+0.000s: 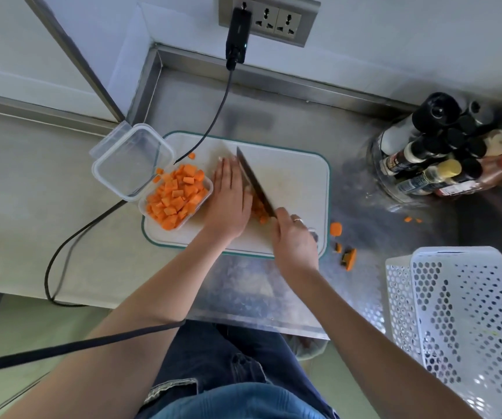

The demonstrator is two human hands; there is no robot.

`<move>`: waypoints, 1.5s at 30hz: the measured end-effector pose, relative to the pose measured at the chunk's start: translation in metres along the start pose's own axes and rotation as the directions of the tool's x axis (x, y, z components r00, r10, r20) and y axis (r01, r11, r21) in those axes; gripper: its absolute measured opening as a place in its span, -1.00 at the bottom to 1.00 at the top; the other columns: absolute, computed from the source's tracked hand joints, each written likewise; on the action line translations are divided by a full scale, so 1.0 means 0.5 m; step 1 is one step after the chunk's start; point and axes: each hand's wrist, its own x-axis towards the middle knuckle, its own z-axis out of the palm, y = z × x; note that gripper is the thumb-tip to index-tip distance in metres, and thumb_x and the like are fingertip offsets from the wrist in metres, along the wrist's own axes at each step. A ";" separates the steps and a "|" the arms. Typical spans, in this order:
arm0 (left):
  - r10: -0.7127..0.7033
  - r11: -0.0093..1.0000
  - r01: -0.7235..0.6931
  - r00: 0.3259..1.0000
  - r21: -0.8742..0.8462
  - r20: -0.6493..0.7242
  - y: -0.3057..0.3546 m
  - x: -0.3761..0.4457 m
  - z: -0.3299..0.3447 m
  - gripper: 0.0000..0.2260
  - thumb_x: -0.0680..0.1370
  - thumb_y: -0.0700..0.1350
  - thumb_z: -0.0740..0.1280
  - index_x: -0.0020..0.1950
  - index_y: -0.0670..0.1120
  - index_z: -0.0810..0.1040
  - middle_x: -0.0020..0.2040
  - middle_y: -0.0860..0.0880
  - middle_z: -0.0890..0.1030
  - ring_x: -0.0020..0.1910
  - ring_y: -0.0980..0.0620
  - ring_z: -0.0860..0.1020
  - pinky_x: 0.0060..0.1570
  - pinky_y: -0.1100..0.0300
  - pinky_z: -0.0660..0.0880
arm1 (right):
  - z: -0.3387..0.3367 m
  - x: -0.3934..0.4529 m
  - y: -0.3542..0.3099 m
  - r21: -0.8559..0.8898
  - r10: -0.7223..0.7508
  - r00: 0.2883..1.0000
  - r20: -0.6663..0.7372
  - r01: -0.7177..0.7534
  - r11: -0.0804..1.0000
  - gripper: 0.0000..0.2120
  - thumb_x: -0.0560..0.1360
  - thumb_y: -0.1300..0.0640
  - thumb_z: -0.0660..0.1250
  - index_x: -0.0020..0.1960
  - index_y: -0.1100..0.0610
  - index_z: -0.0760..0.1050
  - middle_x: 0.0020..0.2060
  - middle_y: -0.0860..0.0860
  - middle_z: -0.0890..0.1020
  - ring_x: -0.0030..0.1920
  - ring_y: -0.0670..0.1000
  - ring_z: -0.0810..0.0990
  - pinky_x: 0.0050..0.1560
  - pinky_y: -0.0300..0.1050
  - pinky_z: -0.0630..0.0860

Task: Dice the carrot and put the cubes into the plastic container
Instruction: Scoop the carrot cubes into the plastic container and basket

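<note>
On the white cutting board (292, 176) my right hand (293, 237) grips the handle of a knife (254, 181), whose blade slants up and to the left. My left hand (228, 198) lies flat with straight fingers beside the blade. Between the hand and the blade sits a small heap of carrot cubes (259, 210), partly hidden. The clear plastic container (206, 196) stands on the board's left end, heaped with orange cubes. Two loose cubes (191, 155) lie on the board near it.
A clear lid (132, 164) leans against the container's left side. Carrot scraps (348, 258) lie on the steel counter right of the board. A jar of bottles (434, 155) stands at the right; white perforated baskets (461, 322) sit at front right. A black cable (213, 110) crosses the board.
</note>
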 end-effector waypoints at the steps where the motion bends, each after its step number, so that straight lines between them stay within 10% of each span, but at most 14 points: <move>1: -0.021 1.000 0.021 1.000 -0.019 -0.003 0.001 0.001 0.003 -0.46 0.59 -0.04 -0.08 0.50 -0.32 -0.01 0.51 -0.29 0.06 0.52 -0.18 -0.01 0.46 0.09 -0.17 | 0.005 -0.007 -0.004 0.064 0.003 1.000 -0.011 -0.003 0.998 -0.80 0.64 0.16 0.07 0.16 0.19 0.40 -0.10 0.18 0.54 -0.16 0.22 0.53 -0.24 -0.02 0.38; 5: -0.026 0.990 0.018 0.998 -0.137 -0.053 -0.006 -0.011 0.010 -0.44 0.57 -0.01 -0.12 0.48 -0.32 0.16 0.47 -0.26 0.23 0.49 -0.15 0.13 0.48 0.04 0.01 | 0.008 -0.029 -0.002 0.414 0.272 0.961 -0.052 -0.227 0.881 -0.77 0.65 0.11 0.07 -0.17 0.14 0.30 -0.38 -0.01 0.38 -0.39 -0.04 0.35 -0.37 -0.13 0.29; 10: -0.011 0.979 -0.007 0.996 -0.202 -0.088 0.009 -0.041 0.010 -0.48 0.61 -0.01 -0.08 0.45 -0.29 0.25 0.45 -0.21 0.30 0.48 -0.11 0.18 0.45 0.12 0.05 | 0.034 -0.063 0.000 0.560 0.464 0.884 0.059 -0.414 0.718 -0.73 0.64 0.10 0.04 -0.24 0.07 0.25 -0.39 0.06 0.44 -0.36 0.22 0.53 -0.32 0.20 0.54; 15: -0.006 0.956 -0.022 0.995 -0.292 -0.095 0.041 -0.068 0.037 -0.52 0.61 -0.03 -0.02 0.41 -0.28 0.33 0.41 -0.22 0.36 0.44 -0.13 0.26 0.43 0.02 0.17 | 0.065 -0.070 -0.061 0.558 0.444 0.887 0.126 -0.433 0.708 -0.75 0.65 0.07 0.01 -0.06 0.18 0.37 -0.27 0.13 0.56 -0.29 0.16 0.56 -0.31 0.03 0.50; 21: -0.057 0.911 -0.009 0.987 -0.412 -0.149 0.038 -0.067 0.039 -0.67 0.59 -0.20 0.18 0.33 -0.25 0.45 0.37 -0.15 0.43 0.41 -0.07 0.31 0.37 0.45 0.09 | 0.062 -0.061 -0.090 0.653 0.413 0.886 0.210 -0.441 0.615 -0.74 0.67 0.10 0.01 -0.11 0.14 0.37 -0.34 -0.03 0.53 -0.44 -0.17 0.51 -0.53 -0.35 0.36; 45: -0.074 0.918 -0.113 0.893 -0.379 -0.445 -0.091 -0.055 -0.195 -0.76 0.53 -0.33 0.29 0.19 -0.29 0.57 0.25 -0.17 0.54 0.30 0.00 0.44 0.35 0.17 0.32 | 0.047 -0.050 -0.327 0.825 0.217 0.971 0.101 -0.204 0.527 -0.72 0.66 0.09 0.05 -0.21 0.11 0.31 -0.46 0.01 0.45 -0.56 -0.11 0.38 -0.55 -0.07 0.40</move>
